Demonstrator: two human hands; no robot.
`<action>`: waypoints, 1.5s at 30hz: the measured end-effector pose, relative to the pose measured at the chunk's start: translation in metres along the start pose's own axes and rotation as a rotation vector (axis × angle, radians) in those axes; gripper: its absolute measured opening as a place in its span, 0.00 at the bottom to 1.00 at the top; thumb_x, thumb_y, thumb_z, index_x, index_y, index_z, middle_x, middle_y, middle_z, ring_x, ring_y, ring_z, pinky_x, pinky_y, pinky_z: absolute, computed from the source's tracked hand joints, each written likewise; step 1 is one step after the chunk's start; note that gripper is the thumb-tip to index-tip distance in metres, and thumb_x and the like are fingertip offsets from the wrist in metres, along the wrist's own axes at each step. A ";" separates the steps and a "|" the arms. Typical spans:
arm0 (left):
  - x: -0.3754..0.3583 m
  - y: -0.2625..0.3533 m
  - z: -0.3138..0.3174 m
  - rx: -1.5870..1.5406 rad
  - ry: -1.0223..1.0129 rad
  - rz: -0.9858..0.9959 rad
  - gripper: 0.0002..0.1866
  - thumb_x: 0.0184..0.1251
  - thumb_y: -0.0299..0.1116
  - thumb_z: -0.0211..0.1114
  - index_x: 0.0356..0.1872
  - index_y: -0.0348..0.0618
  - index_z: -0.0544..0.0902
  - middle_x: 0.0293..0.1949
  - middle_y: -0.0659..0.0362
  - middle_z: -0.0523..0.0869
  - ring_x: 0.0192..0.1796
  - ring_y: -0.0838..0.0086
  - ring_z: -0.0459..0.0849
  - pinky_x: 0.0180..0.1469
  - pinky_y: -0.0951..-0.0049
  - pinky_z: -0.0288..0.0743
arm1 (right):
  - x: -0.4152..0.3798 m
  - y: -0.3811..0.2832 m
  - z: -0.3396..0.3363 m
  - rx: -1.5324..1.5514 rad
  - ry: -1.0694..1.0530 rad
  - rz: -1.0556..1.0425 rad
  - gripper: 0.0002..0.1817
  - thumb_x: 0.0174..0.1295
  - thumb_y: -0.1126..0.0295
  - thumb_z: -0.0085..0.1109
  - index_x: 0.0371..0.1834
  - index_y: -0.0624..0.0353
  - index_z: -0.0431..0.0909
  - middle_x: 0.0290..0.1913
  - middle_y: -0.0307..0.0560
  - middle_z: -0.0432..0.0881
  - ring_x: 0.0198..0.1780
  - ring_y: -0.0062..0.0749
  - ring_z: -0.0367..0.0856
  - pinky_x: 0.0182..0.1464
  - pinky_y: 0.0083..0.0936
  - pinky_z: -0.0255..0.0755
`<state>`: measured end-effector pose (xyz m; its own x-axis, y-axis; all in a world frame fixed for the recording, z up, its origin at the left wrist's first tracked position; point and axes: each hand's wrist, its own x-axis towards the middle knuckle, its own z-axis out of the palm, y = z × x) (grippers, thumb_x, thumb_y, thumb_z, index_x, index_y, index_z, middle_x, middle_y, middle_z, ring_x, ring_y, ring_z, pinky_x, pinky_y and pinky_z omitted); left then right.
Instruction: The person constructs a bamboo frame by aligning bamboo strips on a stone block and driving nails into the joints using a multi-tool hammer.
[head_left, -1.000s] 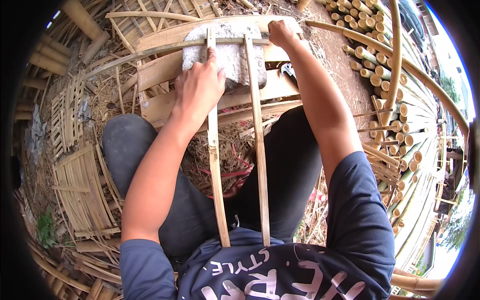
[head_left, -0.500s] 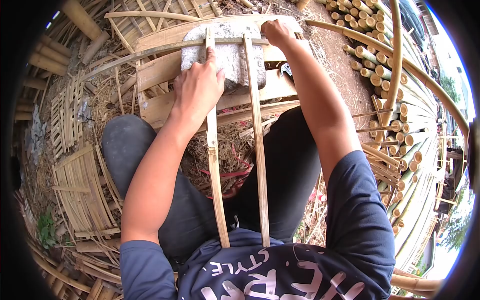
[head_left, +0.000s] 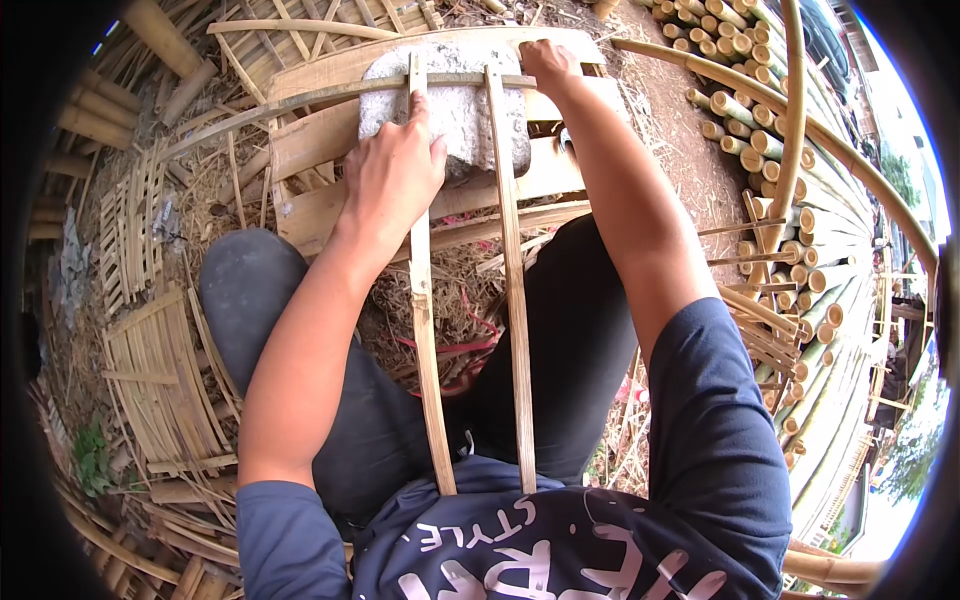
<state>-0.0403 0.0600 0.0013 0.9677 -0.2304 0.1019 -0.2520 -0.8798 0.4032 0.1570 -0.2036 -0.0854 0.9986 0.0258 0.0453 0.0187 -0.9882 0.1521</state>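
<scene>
Two long bamboo strips run side by side from my lap up onto a pale stone block. Across them lies a thin bamboo crosspiece, which reaches far to the left. My left hand is closed around the left bamboo strip, its index finger stretched along the strip just below the crossing. The right bamboo strip lies untouched by my fingers. My right hand is a fist beside the crosspiece's right end; what it holds is hidden.
Wooden planks lie under and around the stone. Stacked bamboo poles fill the right side. Woven bamboo panels lie at the left. Shavings and a red ribbon are on the ground between my legs.
The view has shifted very slightly. My right hand has moved a little lower and to the left, close to the crosspiece's end. My left hand keeps its place on the strip.
</scene>
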 end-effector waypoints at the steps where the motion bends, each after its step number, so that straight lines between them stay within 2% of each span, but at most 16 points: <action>1: 0.000 0.000 0.000 -0.008 -0.004 -0.004 0.29 0.72 0.43 0.63 0.70 0.41 0.73 0.30 0.38 0.87 0.39 0.43 0.89 0.47 0.47 0.83 | 0.001 0.003 0.006 -0.050 0.034 -0.041 0.13 0.67 0.71 0.51 0.46 0.48 0.87 0.45 0.49 0.89 0.50 0.45 0.88 0.49 0.40 0.83; 9: -0.001 -0.001 0.000 -0.010 0.013 0.011 0.29 0.71 0.42 0.63 0.70 0.41 0.73 0.30 0.38 0.87 0.39 0.43 0.89 0.47 0.47 0.83 | -0.006 0.007 0.005 -0.041 0.118 -0.085 0.13 0.69 0.71 0.49 0.45 0.51 0.86 0.43 0.51 0.89 0.48 0.48 0.89 0.49 0.40 0.84; 12: -0.001 -0.001 0.000 0.018 0.024 0.051 0.28 0.71 0.39 0.63 0.68 0.36 0.75 0.31 0.41 0.89 0.35 0.51 0.92 0.39 0.54 0.88 | -0.019 0.004 -0.012 -0.016 0.076 -0.061 0.12 0.68 0.72 0.49 0.44 0.52 0.85 0.43 0.53 0.88 0.47 0.50 0.89 0.49 0.40 0.84; 20: -0.001 -0.003 -0.001 0.000 0.018 0.038 0.28 0.70 0.40 0.63 0.69 0.39 0.75 0.33 0.40 0.89 0.38 0.49 0.91 0.43 0.51 0.87 | -0.040 0.019 -0.039 0.132 0.225 -0.010 0.08 0.62 0.71 0.56 0.40 0.54 0.85 0.38 0.60 0.87 0.44 0.57 0.88 0.47 0.45 0.83; 21: -0.001 -0.004 -0.001 -0.007 0.014 0.033 0.28 0.70 0.40 0.63 0.69 0.40 0.75 0.33 0.40 0.89 0.39 0.49 0.91 0.43 0.50 0.87 | -0.037 0.021 -0.038 0.177 0.265 0.019 0.08 0.61 0.70 0.57 0.40 0.54 0.85 0.38 0.59 0.87 0.43 0.56 0.88 0.48 0.45 0.82; 22: -0.002 -0.004 -0.001 -0.015 0.011 0.023 0.29 0.70 0.41 0.63 0.70 0.41 0.74 0.33 0.40 0.89 0.40 0.47 0.90 0.45 0.49 0.85 | -0.038 0.032 -0.040 0.239 0.210 0.064 0.08 0.62 0.69 0.58 0.42 0.54 0.84 0.41 0.57 0.87 0.45 0.55 0.87 0.50 0.45 0.81; 25: -0.002 -0.003 -0.002 -0.028 0.006 0.002 0.30 0.71 0.43 0.62 0.71 0.45 0.73 0.32 0.39 0.88 0.41 0.43 0.89 0.50 0.47 0.83 | -0.043 0.047 -0.034 0.339 0.350 0.162 0.08 0.63 0.68 0.59 0.42 0.53 0.83 0.46 0.56 0.87 0.51 0.52 0.86 0.54 0.44 0.79; 27: -0.002 -0.003 -0.001 -0.019 0.003 -0.005 0.30 0.71 0.43 0.62 0.71 0.45 0.73 0.32 0.39 0.88 0.42 0.44 0.89 0.50 0.48 0.83 | -0.043 0.054 -0.034 0.355 0.263 0.206 0.08 0.62 0.68 0.60 0.43 0.53 0.83 0.46 0.57 0.86 0.51 0.53 0.86 0.54 0.44 0.79; 28: -0.002 -0.004 -0.002 -0.020 0.008 -0.003 0.30 0.71 0.42 0.62 0.71 0.45 0.73 0.32 0.39 0.88 0.41 0.44 0.89 0.50 0.48 0.83 | -0.044 0.057 -0.033 0.364 0.216 0.227 0.08 0.61 0.68 0.61 0.43 0.53 0.84 0.46 0.57 0.86 0.51 0.53 0.86 0.54 0.44 0.80; 33: -0.001 -0.004 -0.001 -0.067 -0.002 -0.014 0.29 0.70 0.41 0.62 0.71 0.44 0.73 0.32 0.39 0.88 0.41 0.44 0.89 0.50 0.48 0.83 | -0.050 0.089 -0.037 0.508 0.278 0.276 0.10 0.58 0.67 0.64 0.42 0.55 0.84 0.44 0.57 0.88 0.48 0.52 0.87 0.56 0.42 0.80; 36: 0.000 -0.006 0.001 -0.022 -0.006 0.023 0.29 0.70 0.40 0.63 0.70 0.41 0.73 0.34 0.41 0.89 0.39 0.49 0.91 0.43 0.51 0.87 | -0.049 0.108 -0.022 0.673 0.364 0.502 0.11 0.57 0.69 0.63 0.44 0.56 0.83 0.48 0.58 0.87 0.52 0.51 0.86 0.57 0.40 0.79; 38: -0.002 -0.006 -0.002 -0.005 0.008 0.030 0.29 0.70 0.40 0.63 0.70 0.41 0.73 0.34 0.41 0.89 0.39 0.49 0.91 0.43 0.51 0.87 | -0.053 0.121 -0.011 0.675 0.306 0.480 0.11 0.58 0.70 0.61 0.45 0.53 0.82 0.49 0.57 0.87 0.54 0.51 0.85 0.59 0.40 0.78; 41: -0.001 -0.004 -0.003 -0.014 0.010 0.033 0.29 0.70 0.39 0.63 0.70 0.41 0.73 0.34 0.41 0.89 0.39 0.49 0.91 0.44 0.51 0.87 | -0.063 0.126 -0.012 0.636 0.209 0.498 0.10 0.59 0.68 0.61 0.44 0.48 0.85 0.50 0.56 0.87 0.51 0.49 0.86 0.57 0.37 0.79; 44: -0.001 -0.005 -0.004 -0.024 0.004 0.029 0.29 0.70 0.39 0.63 0.70 0.41 0.73 0.34 0.40 0.89 0.40 0.48 0.91 0.44 0.51 0.87 | -0.064 0.119 -0.030 0.721 0.289 0.471 0.10 0.59 0.66 0.64 0.43 0.46 0.88 0.47 0.55 0.89 0.47 0.43 0.89 0.54 0.34 0.81; 45: -0.001 -0.005 -0.004 -0.025 0.000 0.030 0.29 0.69 0.39 0.63 0.70 0.41 0.74 0.34 0.40 0.89 0.40 0.48 0.91 0.45 0.51 0.87 | -0.059 0.114 -0.033 0.762 0.313 0.477 0.10 0.59 0.65 0.66 0.42 0.45 0.90 0.43 0.53 0.90 0.44 0.38 0.90 0.52 0.32 0.82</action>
<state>-0.0399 0.0664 0.0031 0.9599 -0.2560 0.1145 -0.2803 -0.8620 0.4224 0.0990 -0.3131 -0.0385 0.8527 -0.4758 0.2157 -0.2502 -0.7345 -0.6308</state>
